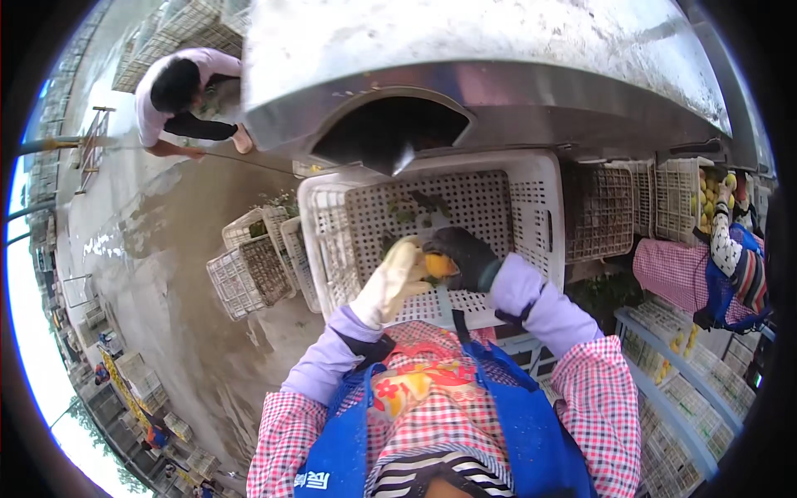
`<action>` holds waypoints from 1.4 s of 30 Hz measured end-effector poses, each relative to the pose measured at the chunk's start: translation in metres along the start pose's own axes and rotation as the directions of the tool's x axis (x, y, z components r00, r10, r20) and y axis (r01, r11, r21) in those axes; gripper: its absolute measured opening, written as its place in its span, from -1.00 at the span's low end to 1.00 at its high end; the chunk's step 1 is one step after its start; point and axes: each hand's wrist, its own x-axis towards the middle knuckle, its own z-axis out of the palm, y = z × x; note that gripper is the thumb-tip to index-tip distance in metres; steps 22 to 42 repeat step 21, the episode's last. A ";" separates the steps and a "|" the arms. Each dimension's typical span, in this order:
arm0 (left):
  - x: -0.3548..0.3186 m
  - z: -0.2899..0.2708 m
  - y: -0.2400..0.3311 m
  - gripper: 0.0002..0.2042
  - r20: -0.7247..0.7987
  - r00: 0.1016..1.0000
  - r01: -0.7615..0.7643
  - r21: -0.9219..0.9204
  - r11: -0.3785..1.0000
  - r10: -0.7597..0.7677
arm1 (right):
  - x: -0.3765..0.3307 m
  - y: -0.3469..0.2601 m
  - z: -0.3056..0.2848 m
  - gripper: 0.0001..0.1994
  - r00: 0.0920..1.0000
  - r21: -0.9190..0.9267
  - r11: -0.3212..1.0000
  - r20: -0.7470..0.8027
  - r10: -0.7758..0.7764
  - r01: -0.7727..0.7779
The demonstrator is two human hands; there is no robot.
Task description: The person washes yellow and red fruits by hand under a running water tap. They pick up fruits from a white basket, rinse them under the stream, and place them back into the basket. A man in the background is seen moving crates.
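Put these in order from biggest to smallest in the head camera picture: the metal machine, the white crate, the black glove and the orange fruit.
1. Metal machine
2. White crate under its chute
3. Black glove, on the right hand
4. Orange fruit, partly hidden between the black glove and the left hand, so only its visible part counts.

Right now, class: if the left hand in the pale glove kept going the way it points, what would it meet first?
The left hand points up and right toward the orange fruit held in the right hand. It would likely meet the fruit first; beyond lies the white crate. Depth is uncertain.
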 end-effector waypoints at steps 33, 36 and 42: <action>-0.001 -0.050 0.056 -0.51 -0.487 0.775 -0.485 -0.052 0.873 0.402 | 0.160 -0.058 -0.031 -0.09 0.687 -0.102 0.933 -0.704 0.178 -0.346; -0.001 -0.050 0.056 -0.51 -0.487 0.775 -0.485 -0.052 0.873 0.402 | 0.160 -0.058 -0.031 -0.09 0.687 -0.102 0.933 -0.704 0.178 -0.346; -0.001 -0.050 0.056 -0.51 -0.487 0.775 -0.485 -0.052 0.873 0.402 | 0.160 -0.058 -0.031 -0.09 0.687 -0.102 0.933 -0.704 0.178 -0.346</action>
